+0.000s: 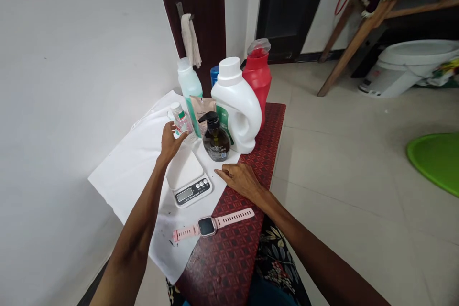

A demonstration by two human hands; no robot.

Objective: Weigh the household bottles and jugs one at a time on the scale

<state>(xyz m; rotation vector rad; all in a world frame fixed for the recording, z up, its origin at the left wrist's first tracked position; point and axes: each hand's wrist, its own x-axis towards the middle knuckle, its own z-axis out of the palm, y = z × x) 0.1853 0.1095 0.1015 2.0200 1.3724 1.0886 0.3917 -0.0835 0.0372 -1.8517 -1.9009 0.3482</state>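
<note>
Between the thumb and fingers of my left hand (169, 144) stands a small clear bottle (182, 117) with a white cap, its lower body right at the grip and its cap rising just beyond it. My thumb reaches across the near side while my fingers go round the left; they are parted by the bottle's width, and I cannot tell whether they press on it or only rest there. I judge the step in hand to be handling this bottle, though whether I am taking hold or letting go I cannot say. Either way, the next move calls for a steady, even hold low on the body, clear of the neighbours

Just behind the grip is a taller bottle of green liquid (190, 81), and to its right a beige pouch (203, 105) and a dark pump bottle (216, 143). Nearer to me than the grip, a kitchen scale (189, 179) lies on the white cloth (143, 148). Well to the right, my right hand (241, 178) rests at the table's edge, fingers loosely curled, palm hidden, nothing seen in it. Farther out stand a white jug (233, 93) and a red bottle (258, 76); closest to me lies a pink-strapped watch (207, 226)
</note>
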